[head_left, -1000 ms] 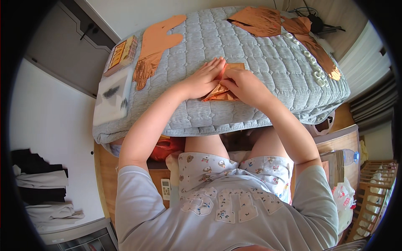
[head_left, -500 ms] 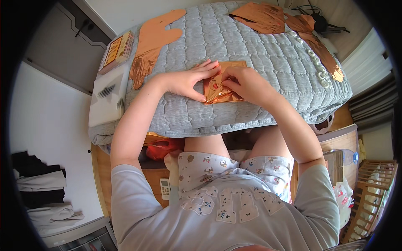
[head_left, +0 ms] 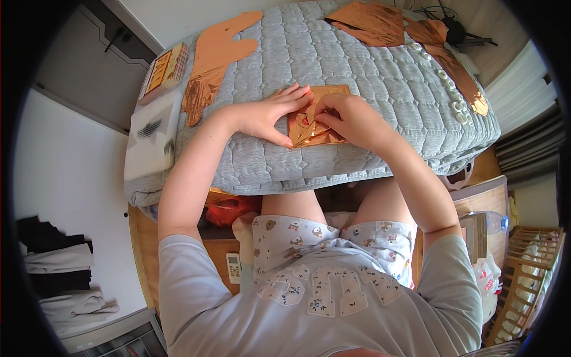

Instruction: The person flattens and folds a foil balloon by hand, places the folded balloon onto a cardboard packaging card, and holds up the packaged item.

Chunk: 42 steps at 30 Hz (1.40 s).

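Observation:
A shiny copper-coloured foil square (head_left: 331, 91), with a small patch of red on it, lies flat on the grey quilted mattress (head_left: 267, 160) in front of me. My left hand (head_left: 270, 116) rests along its left side with the fingers spread, thumb and fingertips at its edge. Thumb and forefinger of my right hand (head_left: 351, 118) pinch a raised fold of the foil near its middle. Creases run from that pinch toward the near left corner. The right palm and fingers cover the foil's right part.
Flat copper foil shapes lie at the far left (head_left: 217, 50) and far right (head_left: 372, 24). Small white rings (head_left: 443, 77) line the right side. Left are a boxed stack (head_left: 163, 74) and a white packet (head_left: 151, 134). A remote control (head_left: 234, 269) lies below by my leg.
Both hands stay nearly in place. The foil between them looks slightly shifted, its fold now drawn into a narrower crease toward the near left corner.

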Each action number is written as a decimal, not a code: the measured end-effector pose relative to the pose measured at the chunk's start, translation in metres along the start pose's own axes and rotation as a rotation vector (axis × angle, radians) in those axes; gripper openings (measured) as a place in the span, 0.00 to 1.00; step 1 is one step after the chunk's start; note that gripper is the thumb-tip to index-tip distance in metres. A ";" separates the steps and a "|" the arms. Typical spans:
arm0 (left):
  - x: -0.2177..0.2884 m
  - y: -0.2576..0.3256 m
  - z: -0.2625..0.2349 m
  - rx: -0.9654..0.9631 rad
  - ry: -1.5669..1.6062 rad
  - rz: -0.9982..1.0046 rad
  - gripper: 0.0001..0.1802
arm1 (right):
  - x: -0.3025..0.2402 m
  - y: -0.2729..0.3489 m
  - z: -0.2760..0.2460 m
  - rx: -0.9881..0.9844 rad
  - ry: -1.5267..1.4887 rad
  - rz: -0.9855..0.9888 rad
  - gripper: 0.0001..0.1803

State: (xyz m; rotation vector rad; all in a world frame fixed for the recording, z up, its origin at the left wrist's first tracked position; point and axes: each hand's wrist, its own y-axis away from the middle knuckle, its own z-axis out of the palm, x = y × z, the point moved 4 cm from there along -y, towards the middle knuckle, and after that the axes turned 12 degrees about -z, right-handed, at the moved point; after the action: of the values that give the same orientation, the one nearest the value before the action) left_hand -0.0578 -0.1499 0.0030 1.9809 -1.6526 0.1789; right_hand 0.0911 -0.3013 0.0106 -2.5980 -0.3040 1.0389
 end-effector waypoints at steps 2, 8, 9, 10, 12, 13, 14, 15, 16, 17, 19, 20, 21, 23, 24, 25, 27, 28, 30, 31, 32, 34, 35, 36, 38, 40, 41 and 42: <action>0.003 0.000 0.000 0.009 -0.002 -0.002 0.64 | 0.000 0.000 0.000 0.004 0.010 0.002 0.07; 0.001 0.001 0.007 0.117 -0.056 0.005 0.52 | 0.000 -0.003 0.002 -0.002 0.021 -0.007 0.06; -0.003 0.001 0.009 0.150 -0.056 -0.017 0.49 | -0.001 -0.004 0.003 0.003 0.022 -0.027 0.06; 0.002 -0.001 0.011 0.150 -0.056 -0.015 0.49 | 0.001 -0.003 0.002 0.003 0.023 -0.025 0.06; 0.008 -0.003 0.017 0.235 -0.115 -0.129 0.47 | 0.004 -0.002 0.001 0.007 0.003 -0.005 0.06; 0.010 -0.001 0.021 0.236 -0.116 -0.131 0.47 | 0.003 -0.002 0.001 0.007 0.003 -0.007 0.06; 0.012 0.001 0.024 0.298 -0.180 -0.121 0.48 | 0.002 -0.002 0.001 0.006 0.002 -0.012 0.06; 0.014 0.002 0.025 0.359 -0.244 -0.111 0.50 | 0.001 -0.002 0.000 0.006 0.001 -0.016 0.06; 0.014 0.002 0.026 0.359 -0.246 -0.112 0.50 | 0.000 -0.003 -0.001 0.007 0.001 -0.018 0.06; 0.014 0.003 0.025 0.370 -0.261 -0.104 0.49 | 0.001 -0.003 -0.001 -0.009 0.002 0.009 0.07; 0.015 0.003 0.025 0.382 -0.277 -0.097 0.49 | 0.000 -0.004 -0.005 -0.025 0.004 0.034 0.08; 0.016 0.003 0.025 0.377 -0.268 -0.099 0.49 | -0.004 -0.005 -0.009 0.007 -0.016 -0.009 0.09; 0.017 0.002 0.025 0.373 -0.258 -0.101 0.49 | -0.007 -0.005 -0.014 0.040 -0.037 -0.052 0.10; 0.015 0.003 0.025 0.368 -0.273 -0.103 0.50 | -0.017 -0.003 -0.021 0.066 -0.043 -0.116 0.11; 0.015 0.003 0.025 0.362 -0.287 -0.105 0.50 | -0.020 -0.001 -0.025 0.091 -0.050 -0.179 0.12; 0.015 0.004 0.025 0.362 -0.289 -0.106 0.50 | -0.015 0.004 -0.029 0.092 -0.051 -0.180 0.12; 0.018 0.002 0.022 0.364 -0.270 -0.080 0.49 | -0.019 0.025 -0.038 -0.050 0.404 -0.721 0.17; 0.017 0.002 0.023 0.366 -0.269 -0.082 0.49 | -0.017 0.026 -0.038 -0.052 0.403 -0.723 0.17; 0.016 0.002 0.024 0.368 -0.293 -0.091 0.49 | -0.012 0.030 -0.036 -0.139 0.440 -0.722 0.23; 0.017 0.002 0.024 0.368 -0.293 -0.087 0.49 | -0.007 0.031 -0.037 -0.139 0.443 -0.719 0.23; 0.018 0.002 0.024 0.371 -0.289 -0.086 0.48 | 0.001 0.031 -0.036 -0.208 0.433 -0.689 0.26; 0.017 0.002 0.023 0.373 -0.289 -0.087 0.48 | 0.008 0.032 -0.036 -0.273 0.423 -0.660 0.29; 0.016 0.003 0.024 0.374 -0.287 -0.079 0.49 | 0.008 0.032 -0.036 -0.287 0.363 -0.632 0.31; 0.015 0.003 0.024 0.374 -0.285 -0.072 0.49 | 0.008 0.032 -0.035 -0.300 0.303 -0.605 0.33; 0.017 0.005 0.023 0.360 -0.272 -0.067 0.48 | 0.003 0.034 -0.037 -0.305 0.279 -0.578 0.34; 0.020 0.008 0.024 0.346 -0.260 -0.066 0.48 | -0.002 0.038 -0.035 -0.310 0.253 -0.553 0.35; 0.022 0.010 0.025 0.324 -0.279 -0.052 0.47 | -0.005 0.041 -0.033 -0.299 0.281 -0.575 0.33; 0.024 0.014 0.028 0.301 -0.298 -0.039 0.47 | -0.008 0.045 -0.031 -0.288 0.308 -0.597 0.32</action>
State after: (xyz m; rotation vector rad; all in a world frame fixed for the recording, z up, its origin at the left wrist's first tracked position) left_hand -0.0716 -0.1853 -0.0055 2.3581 -1.8584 0.1277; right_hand 0.1106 -0.3517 0.0201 -2.5836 -1.1285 0.4046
